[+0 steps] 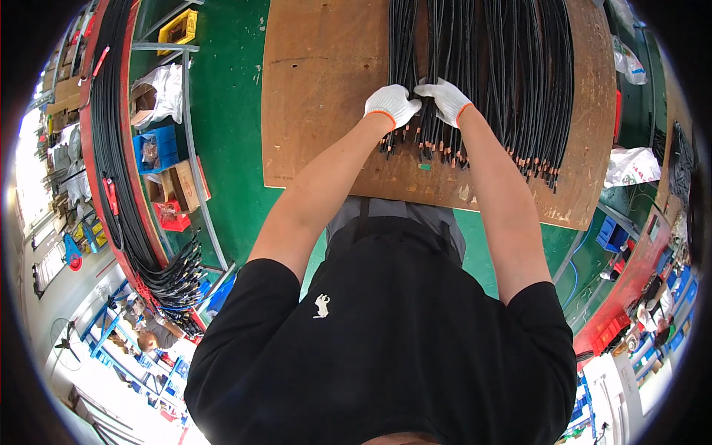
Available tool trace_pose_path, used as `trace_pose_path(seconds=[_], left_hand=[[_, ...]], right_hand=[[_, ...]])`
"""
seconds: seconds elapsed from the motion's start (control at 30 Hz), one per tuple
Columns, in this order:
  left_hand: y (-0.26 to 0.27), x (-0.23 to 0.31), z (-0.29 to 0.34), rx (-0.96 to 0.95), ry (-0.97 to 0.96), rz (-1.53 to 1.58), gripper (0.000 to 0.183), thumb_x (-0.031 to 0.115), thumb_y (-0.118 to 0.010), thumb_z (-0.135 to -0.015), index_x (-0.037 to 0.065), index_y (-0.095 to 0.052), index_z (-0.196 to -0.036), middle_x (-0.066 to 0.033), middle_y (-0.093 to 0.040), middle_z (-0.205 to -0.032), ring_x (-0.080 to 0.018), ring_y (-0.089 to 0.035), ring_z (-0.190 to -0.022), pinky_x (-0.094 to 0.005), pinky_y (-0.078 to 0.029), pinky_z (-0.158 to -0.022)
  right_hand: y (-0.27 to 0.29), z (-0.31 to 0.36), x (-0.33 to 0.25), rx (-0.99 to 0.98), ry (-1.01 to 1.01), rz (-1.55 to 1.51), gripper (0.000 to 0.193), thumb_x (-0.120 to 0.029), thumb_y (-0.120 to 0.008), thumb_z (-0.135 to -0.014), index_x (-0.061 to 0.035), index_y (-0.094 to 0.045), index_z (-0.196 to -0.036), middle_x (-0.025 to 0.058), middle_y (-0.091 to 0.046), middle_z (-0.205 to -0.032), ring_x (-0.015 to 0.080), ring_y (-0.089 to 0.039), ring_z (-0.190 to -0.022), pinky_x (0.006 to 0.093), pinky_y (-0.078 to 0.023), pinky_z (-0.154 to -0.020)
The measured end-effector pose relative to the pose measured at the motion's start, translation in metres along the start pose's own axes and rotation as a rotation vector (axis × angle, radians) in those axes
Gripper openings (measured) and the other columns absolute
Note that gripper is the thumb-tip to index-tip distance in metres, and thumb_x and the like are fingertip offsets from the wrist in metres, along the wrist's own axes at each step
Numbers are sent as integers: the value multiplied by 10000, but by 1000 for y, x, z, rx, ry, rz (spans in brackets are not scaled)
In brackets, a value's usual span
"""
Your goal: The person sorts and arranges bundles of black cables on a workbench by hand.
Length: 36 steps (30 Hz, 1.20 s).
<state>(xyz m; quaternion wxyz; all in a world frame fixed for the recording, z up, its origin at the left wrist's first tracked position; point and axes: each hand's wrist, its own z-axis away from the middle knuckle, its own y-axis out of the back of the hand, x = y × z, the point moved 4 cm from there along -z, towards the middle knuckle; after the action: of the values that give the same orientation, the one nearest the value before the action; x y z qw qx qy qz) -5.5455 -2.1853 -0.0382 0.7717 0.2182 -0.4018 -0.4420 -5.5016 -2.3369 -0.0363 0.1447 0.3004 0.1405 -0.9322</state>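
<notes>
Long black cables (512,67) lie side by side in bundles on a brown wooden tabletop (322,111). Their near ends show bare copper tips (545,165). My left hand (393,106), in a white knit glove with an orange cuff, closes around cables at the left bundle's near end. My right hand (445,101), gloved the same way, has its thumb and fingers closed on cables just beside it. The two hands nearly meet, and their fingertips are partly hidden among the cables. A small green piece (425,167) lies near the tips.
At left, a red-edged bench (96,141) carries a thick run of black cables. Below it are a blue bin (156,148), a cardboard box (187,185) and a yellow crate (178,31). A white bag (632,167) sits right of the table. Another person (152,337) is at lower left.
</notes>
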Motion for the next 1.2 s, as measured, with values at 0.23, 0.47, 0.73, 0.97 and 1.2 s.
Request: trace_pose_path(seconds=[0.23, 0.47, 0.73, 0.97, 1.2], left_hand=[[3, -5, -3, -65, 6, 103, 448, 437, -658, -860, 32, -800, -990, -258, -748, -1046, -428, -715, -1030, -472, -563, -913], [-19, 11, 23, -119, 33, 69, 410, 393, -647, -887, 25, -799, -987, -254, -751, -1059, -432, -723, -1017, -481, -577, -922], [-22, -3, 31, -124, 16, 17, 495, 481, -655, -898, 27, -803, -1026, -242, -759, -1045, -433, -721, -1023, -480, -574, -920], [67, -16, -51, 426, 41, 384, 487, 493, -618, -897, 79, -791, -1087, -231, -748, -1131, -408, -700, -1120, -477, -545, -988], [161, -2, -204, 595, 114, 277, 450, 417, -621, -892, 54, -790, -1099, -233, -743, -1157, -414, -700, -1135, -477, -559, -973]], right_hand=[[-2, -1, 17, -108, 33, -102, 223, -115, -716, -952, -73, -593, -1133, 69, -692, -1091, 202, -713, -969, 353, -619, -843], [6, -17, 43, 39, 188, 61, 555, -189, -750, -961, 9, -524, -1428, 111, -682, -1264, 216, -630, -1132, 385, -515, -1011], [-8, 3, 41, 114, 145, 115, 852, -260, -790, -907, 142, -377, -1534, 249, -584, -1465, 297, -580, -1333, 378, -451, -1116], [13, -20, 49, 212, 172, 233, 644, -185, -758, -931, 126, -508, -1436, 274, -666, -1356, 362, -659, -1243, 410, -488, -1069], [22, -30, 58, 330, 277, 366, 688, -229, -769, -911, 158, -508, -1417, 315, -666, -1329, 373, -656, -1257, 423, -484, -1069]])
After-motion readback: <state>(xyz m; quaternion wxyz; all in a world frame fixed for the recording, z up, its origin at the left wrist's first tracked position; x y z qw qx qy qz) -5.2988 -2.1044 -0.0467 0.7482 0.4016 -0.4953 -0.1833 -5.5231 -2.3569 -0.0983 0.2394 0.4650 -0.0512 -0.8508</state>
